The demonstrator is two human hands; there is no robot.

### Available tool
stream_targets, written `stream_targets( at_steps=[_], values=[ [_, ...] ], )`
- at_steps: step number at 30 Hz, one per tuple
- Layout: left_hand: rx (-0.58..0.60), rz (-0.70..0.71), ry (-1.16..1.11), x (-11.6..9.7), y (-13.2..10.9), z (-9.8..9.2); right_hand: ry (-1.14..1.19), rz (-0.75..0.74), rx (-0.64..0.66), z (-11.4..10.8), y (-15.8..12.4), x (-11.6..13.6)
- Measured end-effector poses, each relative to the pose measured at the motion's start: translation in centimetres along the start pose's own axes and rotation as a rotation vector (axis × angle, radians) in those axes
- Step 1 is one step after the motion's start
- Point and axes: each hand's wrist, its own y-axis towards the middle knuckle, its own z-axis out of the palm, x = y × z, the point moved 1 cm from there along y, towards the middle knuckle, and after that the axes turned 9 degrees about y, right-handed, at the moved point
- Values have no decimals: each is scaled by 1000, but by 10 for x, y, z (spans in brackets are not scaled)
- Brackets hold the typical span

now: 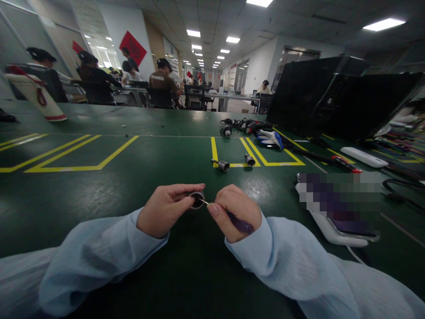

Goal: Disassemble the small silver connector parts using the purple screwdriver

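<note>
Two hands: left hand (166, 212) pinches metal ring (197, 200), right hand (236, 212) grips purple tool (241, 224).

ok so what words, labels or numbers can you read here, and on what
No text can be read here.
The red diamond sign on the wall: dark marks, too blurred.
A seated person's brown shirt: pale lettering, too small.
The white container, far left: red mark, not legible.
The metal ring in the left hand, purple-handled tool in the right hand: no lettering shows.
</note>
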Motion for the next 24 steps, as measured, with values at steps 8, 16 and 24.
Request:
stream_targets(
  at_steps=[8,16,24],
  values=[
    [4,17,9,-3,0,1,21,29,-81,2,-3,-5],
    [11,-46,-12,3,2,2,-4,21,-99,2,-3,-5],
    [-17,-2,-21,2,1,1,-22,-3,-26,-1,-1,0]
  ],
)
